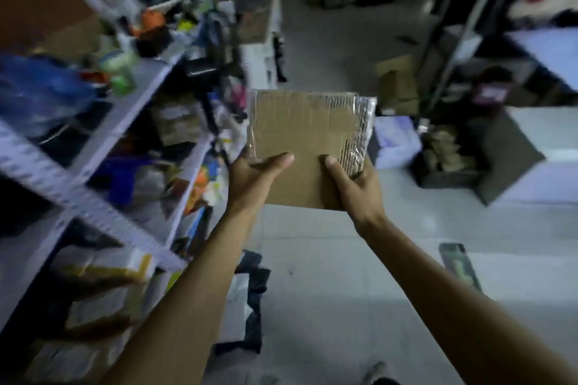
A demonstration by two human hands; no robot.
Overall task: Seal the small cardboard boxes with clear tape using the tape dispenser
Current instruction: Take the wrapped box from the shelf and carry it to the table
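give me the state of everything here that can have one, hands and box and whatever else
cardboard box: lifted off the floor, held in both hands, clear tape already along its left and right edges
left hand: closed on the box's near left corner, thumb on top
right hand: closed on the box's near right corner, thumb on top
shelving: at the left, crowded with goods, blurred
dark bin: on the floor, open, holding brown packages
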